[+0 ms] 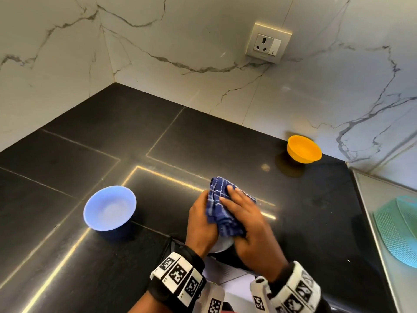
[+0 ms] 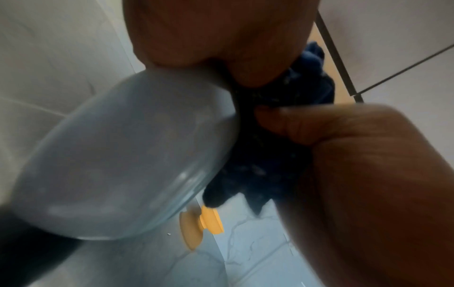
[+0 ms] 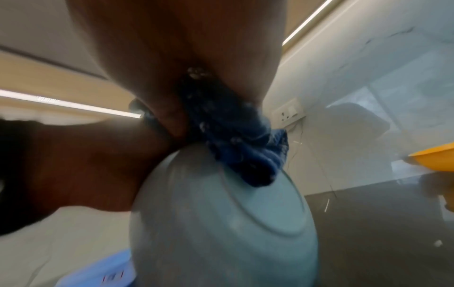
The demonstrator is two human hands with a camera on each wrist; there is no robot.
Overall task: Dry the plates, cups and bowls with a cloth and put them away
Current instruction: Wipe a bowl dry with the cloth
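My left hand (image 1: 200, 224) grips pale blue-grey plastic bowl (image 3: 221, 229); right hand (image 1: 246, 224) presses bunched dark-blue checked cloth (image 1: 225, 208) into it. Risk: wet bowl slips, drops onto black countertop (image 1: 135, 132).

Bright head view, glossy glare, blurred wrist views

Pale bowl (image 1: 222, 243) mostly hidden under hands, cloth (image 1: 225, 211); wrist views blurred.

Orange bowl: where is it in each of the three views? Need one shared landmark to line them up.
Head: orange bowl far right, on the black counter by the marble wall.
Left wrist: low centre, seen sideways, below the blue cloth.
Right wrist: right edge, cut off.
Shared landmark: the blue cloth.
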